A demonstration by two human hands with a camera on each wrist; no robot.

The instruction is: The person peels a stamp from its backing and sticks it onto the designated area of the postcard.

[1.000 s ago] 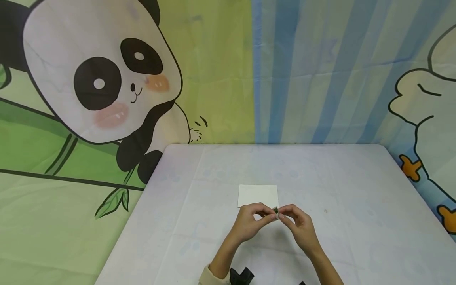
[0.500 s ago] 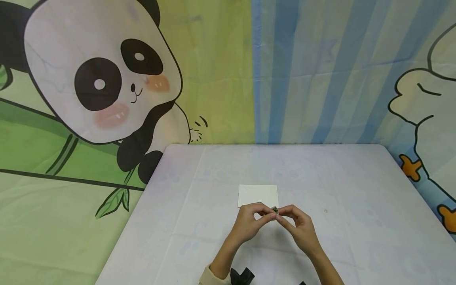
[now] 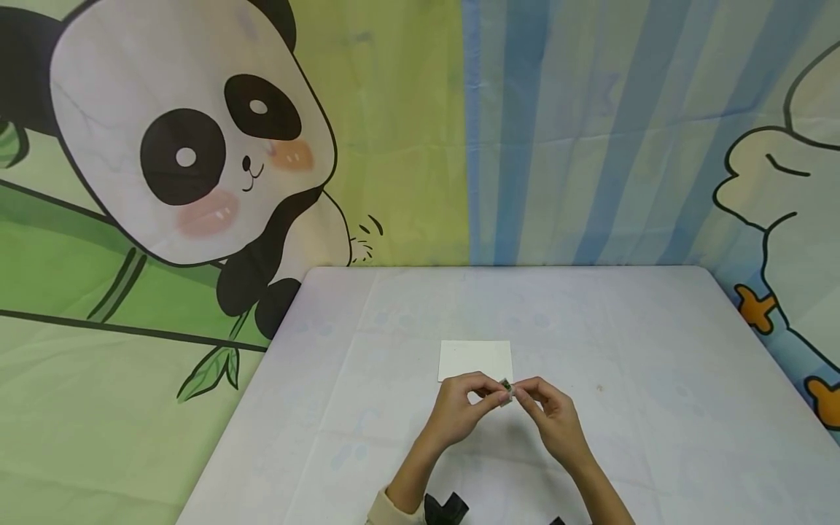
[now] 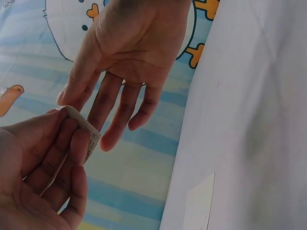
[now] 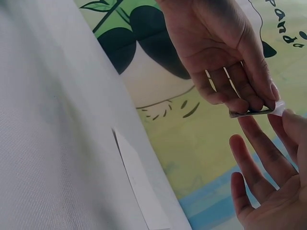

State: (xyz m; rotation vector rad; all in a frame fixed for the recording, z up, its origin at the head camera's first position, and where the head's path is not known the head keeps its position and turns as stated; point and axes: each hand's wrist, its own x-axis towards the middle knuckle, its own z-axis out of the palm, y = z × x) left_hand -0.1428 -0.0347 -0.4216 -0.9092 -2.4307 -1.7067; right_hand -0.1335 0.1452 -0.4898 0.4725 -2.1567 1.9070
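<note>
A small postage stamp (image 3: 507, 385) is held up between both hands above the table. My left hand (image 3: 462, 410) pinches it between thumb and fingers. In the left wrist view, the stamp (image 4: 93, 138) shows a toothed edge and a printed "80"; the fingers cover most of it. My right hand (image 3: 553, 415) pinches at one corner with thumb and index finger. A whitish, thin piece (image 5: 278, 108) sticks out at that corner in the right wrist view, under the right fingertips. The other right fingers are spread loosely.
A white rectangular card (image 3: 474, 359) lies flat on the white-covered table (image 3: 367, 306), just behind the hands. Black wrist gear (image 3: 446, 509) shows near the left cuff. A printed cartoon curtain (image 3: 407, 146) stands behind the table.
Between the fingers the stamp has tilted slightly. The right thumb and fingertips have shifted a little at its corner. The left hand stays nearly where it was.
</note>
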